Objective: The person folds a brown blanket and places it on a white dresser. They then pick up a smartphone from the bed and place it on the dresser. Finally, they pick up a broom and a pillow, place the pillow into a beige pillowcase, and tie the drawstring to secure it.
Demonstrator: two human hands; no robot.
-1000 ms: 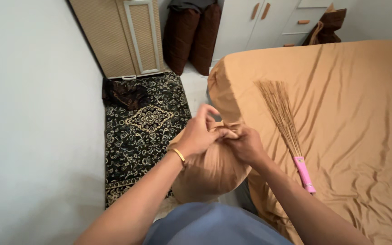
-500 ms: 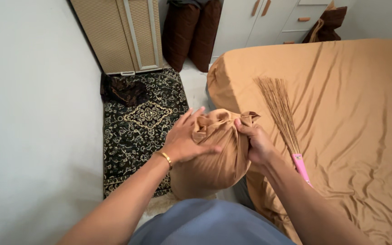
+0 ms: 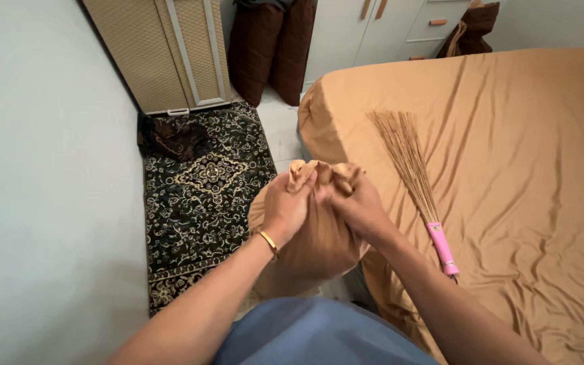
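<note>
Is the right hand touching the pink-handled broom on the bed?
Apart. The head view shows the right hand gripping the tan cloth bundle, with bare tan sheet between it and the broom lying on the bed.

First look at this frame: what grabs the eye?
Both hands, left and right, bunch the top of a tan cloth bundle at centre, beside the bed's near corner. To the right, a stick broom with a pink handle lies on the tan bed sheet. On the left, a dark patterned rug covers the floor by the wall.
</note>
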